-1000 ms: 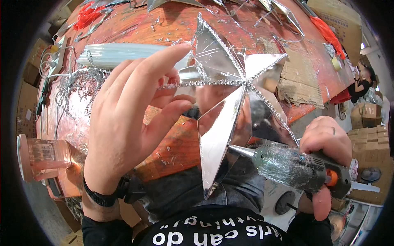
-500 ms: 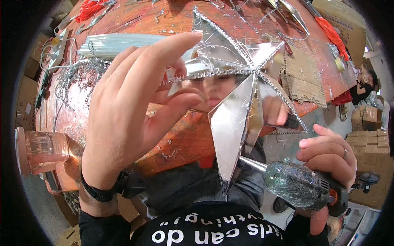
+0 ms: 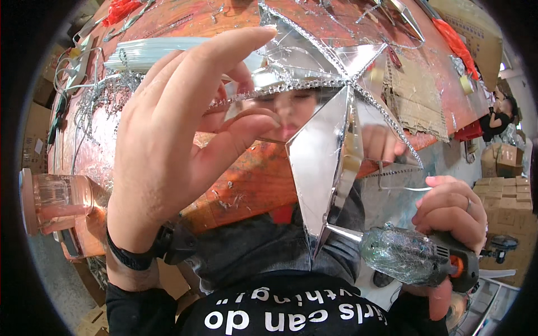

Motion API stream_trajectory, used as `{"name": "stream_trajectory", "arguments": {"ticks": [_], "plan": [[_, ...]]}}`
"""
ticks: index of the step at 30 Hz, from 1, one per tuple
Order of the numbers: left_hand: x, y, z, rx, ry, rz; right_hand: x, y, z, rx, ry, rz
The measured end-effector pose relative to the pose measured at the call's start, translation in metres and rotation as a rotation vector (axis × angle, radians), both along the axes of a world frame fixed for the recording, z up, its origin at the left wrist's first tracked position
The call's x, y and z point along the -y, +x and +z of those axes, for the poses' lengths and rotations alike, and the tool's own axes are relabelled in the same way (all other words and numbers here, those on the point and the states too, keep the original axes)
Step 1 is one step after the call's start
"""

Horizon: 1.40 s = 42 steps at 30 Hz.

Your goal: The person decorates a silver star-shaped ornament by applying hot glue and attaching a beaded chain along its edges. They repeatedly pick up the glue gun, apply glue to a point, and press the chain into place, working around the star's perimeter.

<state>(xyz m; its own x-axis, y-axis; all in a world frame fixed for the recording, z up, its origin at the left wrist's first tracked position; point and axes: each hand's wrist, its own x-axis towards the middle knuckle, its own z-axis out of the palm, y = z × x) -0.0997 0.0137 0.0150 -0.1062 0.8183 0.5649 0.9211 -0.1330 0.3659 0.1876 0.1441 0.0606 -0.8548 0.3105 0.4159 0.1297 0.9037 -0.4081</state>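
Observation:
A faceted mirror star (image 3: 316,159) hangs in front of me, its lower point directed at my lap. My left hand (image 3: 168,129) grips it from the left, with index finger and thumb at its left side and the other fingers curled behind. Silver bead trim (image 3: 302,85) runs along several ridges and back to my left fingers. In my right hand (image 3: 454,210) is a hot glue gun (image 3: 398,255), its body wrapped in clear film. The metal nozzle lies against or very close to the edge of the star's lower point; which, I cannot tell.
A bundle of translucent glue sticks (image 3: 154,51) lies on the orange worktable (image 3: 246,187), near tangled silver bead chain (image 3: 106,109). A clear pink-lidded jar (image 3: 56,201) stands at the left. Cardboard (image 3: 414,103) lies at right; boxes and another person (image 3: 497,120) are beyond.
The upper part of the star has shifted slightly upward with my left hand. The glue gun's nozzle has dropped slightly along the lower point. A thin pale strand now shows near my right fingertips.

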Motion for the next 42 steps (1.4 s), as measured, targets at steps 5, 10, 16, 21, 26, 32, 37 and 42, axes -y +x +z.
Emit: {"name": "stream_trajectory", "arguments": {"ticks": [5, 10, 16, 21, 26, 32, 37, 42], "plan": [[0.001, 0.001, 0.0, 0.02, -0.009, 0.01, -0.002, 0.004, 0.006, 0.096, -0.008, 0.082], [0.001, 0.004, -0.001, 0.084, -0.022, 0.032, -0.003, 0.001, 0.013, 0.184, -0.032, 0.167], [-0.001, 0.016, 0.023, 0.027, -0.185, 0.087, -0.002, 0.002, 0.015, 0.217, -0.058, 0.214], [-0.001, 0.004, -0.001, 0.078, -0.027, 0.022, -0.007, 0.009, 0.016, 0.223, -0.082, 0.276], [0.003, 0.005, 0.001, 0.008, -0.008, 0.03, -0.06, 0.056, -0.009, -0.117, -0.35, 0.342], [0.0, 0.009, -0.001, -0.01, 0.032, -0.027, -0.153, 0.074, -0.059, -0.388, -0.229, -0.698], [0.006, 0.009, 0.006, 0.002, 0.106, -0.112, -0.221, 0.035, -0.068, -0.11, -0.396, -0.64], [0.009, 0.012, 0.009, 0.03, 0.058, -0.127, -0.276, 0.061, -0.094, -0.235, -0.887, -0.554]]}}
